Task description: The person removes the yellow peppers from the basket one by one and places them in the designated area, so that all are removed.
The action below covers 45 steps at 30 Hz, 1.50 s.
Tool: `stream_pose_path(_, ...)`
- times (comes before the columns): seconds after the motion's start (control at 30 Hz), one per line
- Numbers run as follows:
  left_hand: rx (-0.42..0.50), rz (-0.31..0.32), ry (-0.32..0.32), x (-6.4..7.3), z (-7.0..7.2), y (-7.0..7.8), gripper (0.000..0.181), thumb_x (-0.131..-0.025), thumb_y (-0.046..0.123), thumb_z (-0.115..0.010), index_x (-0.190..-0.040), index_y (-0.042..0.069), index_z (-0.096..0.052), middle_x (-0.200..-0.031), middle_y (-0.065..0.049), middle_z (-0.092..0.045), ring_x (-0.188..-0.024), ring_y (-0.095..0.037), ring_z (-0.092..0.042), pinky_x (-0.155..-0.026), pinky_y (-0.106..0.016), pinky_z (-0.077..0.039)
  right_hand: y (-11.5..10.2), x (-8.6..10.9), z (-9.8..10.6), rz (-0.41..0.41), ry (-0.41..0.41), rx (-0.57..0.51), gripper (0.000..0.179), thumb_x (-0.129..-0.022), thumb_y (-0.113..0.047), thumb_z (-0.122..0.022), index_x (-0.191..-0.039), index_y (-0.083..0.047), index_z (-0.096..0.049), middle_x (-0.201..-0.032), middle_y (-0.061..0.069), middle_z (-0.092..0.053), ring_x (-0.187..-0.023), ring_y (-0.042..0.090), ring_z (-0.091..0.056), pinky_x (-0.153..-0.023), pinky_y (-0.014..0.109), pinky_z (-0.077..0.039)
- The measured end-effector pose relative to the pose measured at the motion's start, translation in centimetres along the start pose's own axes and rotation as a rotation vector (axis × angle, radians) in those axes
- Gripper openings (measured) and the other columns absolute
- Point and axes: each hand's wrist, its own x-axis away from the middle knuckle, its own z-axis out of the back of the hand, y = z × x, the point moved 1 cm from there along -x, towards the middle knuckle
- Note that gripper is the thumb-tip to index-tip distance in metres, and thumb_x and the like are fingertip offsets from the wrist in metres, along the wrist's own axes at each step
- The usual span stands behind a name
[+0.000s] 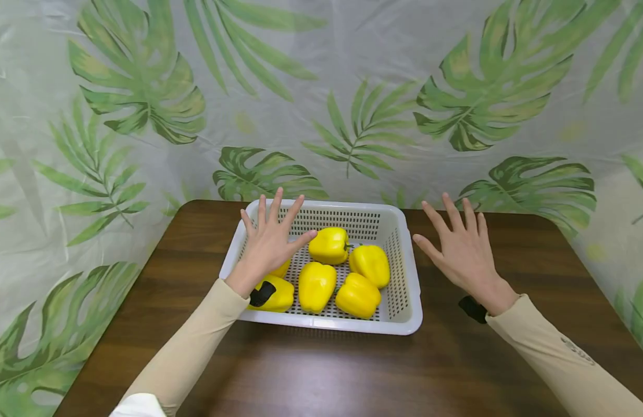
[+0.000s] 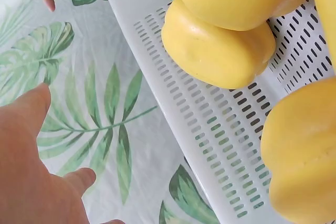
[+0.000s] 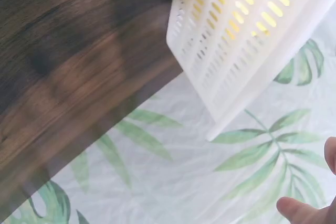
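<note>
A white perforated plastic basket (image 1: 312, 328) holds several yellow bell peppers (image 1: 317, 288). Over its left side my left hand (image 1: 271, 243) is held with fingers spread, gripping nothing; the wrist and its black strap hide part of the peppers on that side. To the right of the basket, my right hand (image 1: 464, 252) hovers above the table with straight, spread fingers and nothing in it. In the left wrist view, peppers (image 2: 220, 45) lie close beneath the wrist, against the slotted wall. The right wrist view catches the basket's outer side (image 3: 231, 35) and some fingertips (image 3: 296, 208).
The basket stands toward the back of a dark brown wooden table (image 1: 321, 376). Behind the table's far edge hangs a pale cloth (image 1: 352, 35) printed with green leaves, which also runs along both sides.
</note>
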Motion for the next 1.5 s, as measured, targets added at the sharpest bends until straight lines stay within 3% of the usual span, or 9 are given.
stream_pose_path(0.4, -0.026, -0.016, 0.008, 0.6, 0.9, 0.0, 0.077, -0.090, 0.068, -0.038, -0.154, 0.034, -0.012, -0.159, -0.008, 0.007, -0.140, -0.041, 0.012, -0.100, -0.068, 0.011, -1.5, -0.4, 0.9, 0.047, -0.013, -0.069, 0.068, -0.096, -0.052, -0.046, -0.152, -0.018, -0.028, -0.156, 0.019, -0.014, -0.139, 0.046, -0.009, -0.105, 0.064, -0.008)
stream_pose_path(0.7, 0.000, -0.060, 0.065, 1.8, 2.8, -1.1, 0.073, -0.092, 0.062, -0.044, -0.154, 0.032, -0.018, -0.159, -0.009, -0.003, -0.142, -0.040, -0.001, -0.103, -0.067, 0.000, -3.3, -0.7, 1.6, 0.110, -0.018, -0.245, 0.066, -0.095, -0.039, -0.057, -0.150, -0.014, -0.032, -0.152, 0.022, -0.025, -0.133, 0.046, -0.026, -0.101, 0.065, -0.021)
stream_pose_path(0.83, 0.072, -0.064, 0.044, 2.5, 3.9, -2.2, 0.072, -0.094, 0.058, -0.047, -0.154, 0.030, -0.019, -0.159, -0.010, -0.005, -0.142, -0.039, -0.005, -0.105, -0.065, -0.005, -4.2, -0.6, 1.7, 0.098, -0.078, -0.365, 0.066, -0.095, -0.038, -0.058, -0.150, -0.015, -0.030, -0.152, 0.020, -0.025, -0.134, 0.044, -0.025, -0.099, 0.066, -0.023)
stream_pose_path(1.1, 0.336, -0.034, -0.059, 3.6, 5.2, -6.1, 0.072, -0.097, 0.044, -0.052, -0.155, 0.025, -0.014, -0.158, -0.014, -0.005, -0.141, -0.040, -0.009, -0.102, -0.066, -0.018, -6.2, -1.1, 1.0, 0.107, -0.174, -0.577, 0.062, -0.095, -0.028, -0.059, -0.149, -0.014, -0.032, -0.149, 0.013, -0.032, -0.132, 0.035, -0.033, -0.101, 0.058, -0.029)
stream_pose_path(1.2, 0.395, -0.025, -0.067, 4.0, 5.3, -7.6, 0.072, -0.097, 0.041, -0.053, -0.155, 0.022, -0.015, -0.158, -0.012, -0.008, -0.142, -0.036, -0.009, -0.104, -0.064, -0.016, -7.0, -1.3, 0.6, 0.102, -0.211, -0.645, 0.061, -0.095, -0.026, -0.060, -0.148, -0.013, -0.033, -0.148, 0.012, -0.034, -0.127, 0.035, -0.039, -0.098, 0.055, -0.034)
stream_pose_path(1.5, 0.593, 0.025, -0.141, 4.9, 4.6, -11.0, 0.068, -0.098, 0.034, -0.053, -0.154, 0.022, -0.017, -0.157, -0.012, -0.015, -0.134, -0.046, -0.027, -0.100, -0.062, -0.029, -8.9, -2.1, -1.2, 0.089, -0.350, -0.878, 0.059, -0.095, -0.019, -0.060, -0.147, -0.008, -0.034, -0.149, 0.014, -0.034, -0.125, 0.038, -0.044, -0.099, 0.054, -0.035)
